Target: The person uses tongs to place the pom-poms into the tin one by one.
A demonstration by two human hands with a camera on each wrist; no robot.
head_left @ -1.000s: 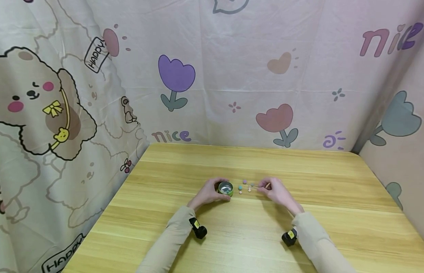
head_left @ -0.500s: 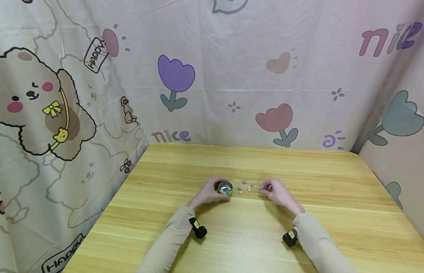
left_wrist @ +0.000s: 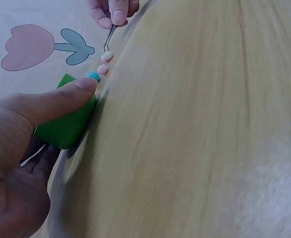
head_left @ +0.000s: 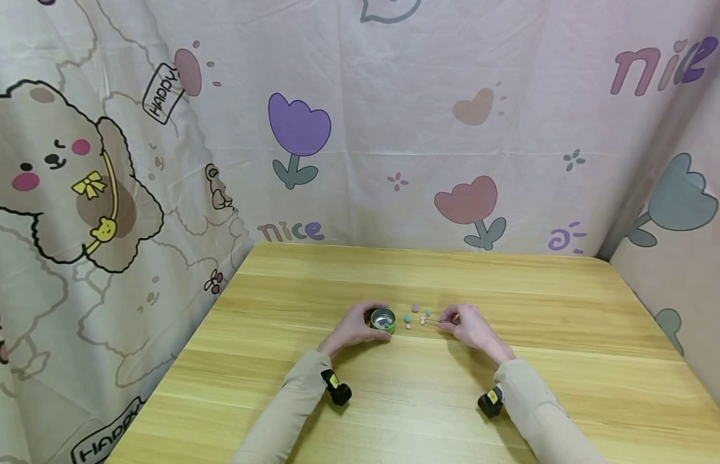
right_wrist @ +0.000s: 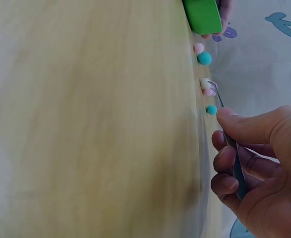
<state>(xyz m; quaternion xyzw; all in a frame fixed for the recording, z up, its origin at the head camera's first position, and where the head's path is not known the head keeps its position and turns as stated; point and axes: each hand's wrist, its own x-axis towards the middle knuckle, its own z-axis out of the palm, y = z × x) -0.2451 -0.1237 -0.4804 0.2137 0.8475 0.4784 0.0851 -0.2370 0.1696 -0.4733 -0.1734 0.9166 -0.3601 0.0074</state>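
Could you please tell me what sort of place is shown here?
Probably an indoor corner arranged for filming handwork, though I cannot be certain. A wood-grain table stands before creased, cartoon-printed cloth that covers the background, and a small black camera sits at each wrist.

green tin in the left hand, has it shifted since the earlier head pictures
No, not visibly: in the head view the green tin, gripped by the left hand, keeps its place relative to the back edge of the wooden table.
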